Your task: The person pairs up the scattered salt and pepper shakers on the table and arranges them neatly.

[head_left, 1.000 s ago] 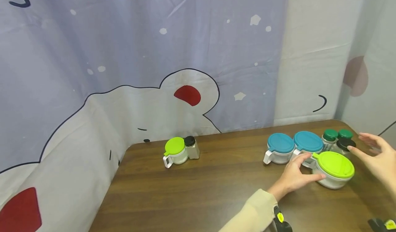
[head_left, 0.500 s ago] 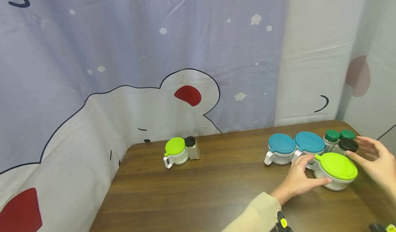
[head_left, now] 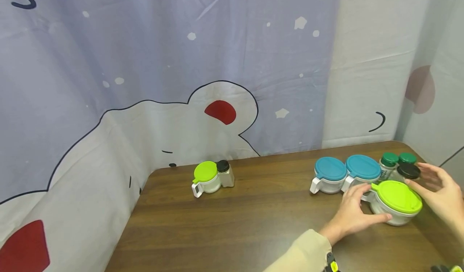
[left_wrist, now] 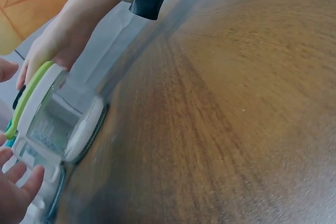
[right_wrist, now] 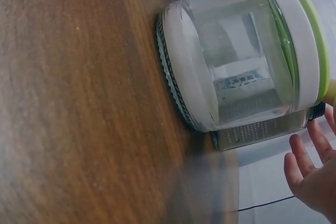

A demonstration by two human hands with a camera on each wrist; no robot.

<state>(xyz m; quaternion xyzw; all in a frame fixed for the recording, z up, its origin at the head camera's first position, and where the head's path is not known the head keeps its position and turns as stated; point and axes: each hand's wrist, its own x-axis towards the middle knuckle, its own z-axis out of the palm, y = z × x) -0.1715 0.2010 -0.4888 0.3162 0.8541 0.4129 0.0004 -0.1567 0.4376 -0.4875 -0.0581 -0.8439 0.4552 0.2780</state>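
A glass jar (head_left: 400,199) with a lime green lid, white collar and side handle stands upright on the table at the right. My left hand (head_left: 353,214) lies against its left side by the handle, thumb in front, fingers spread. On the other side, my right hand (head_left: 441,192) has its thumb at the lid's edge and its fingers extended past a black-capped bottle (head_left: 408,171). In the right wrist view the jar (right_wrist: 241,61) looks see-through, with the bottle (right_wrist: 262,132) close beside it. Whether the right fingers touch that bottle, I cannot tell.
Two blue-lidded jars with handles, one left (head_left: 330,175) and one right (head_left: 362,168), stand behind my left hand. Two green-capped shakers (head_left: 388,161) are at the back right corner. Farther left, a small green-lidded jar (head_left: 205,177) adjoins a black-capped bottle (head_left: 225,174). A curtain (head_left: 217,62) hangs behind the table (head_left: 217,227).
The large green-lidded jar has shifted slightly right and toward the front, my left hand moving along with it. My right hand has come a little lower, staying beside the black-capped bottle.
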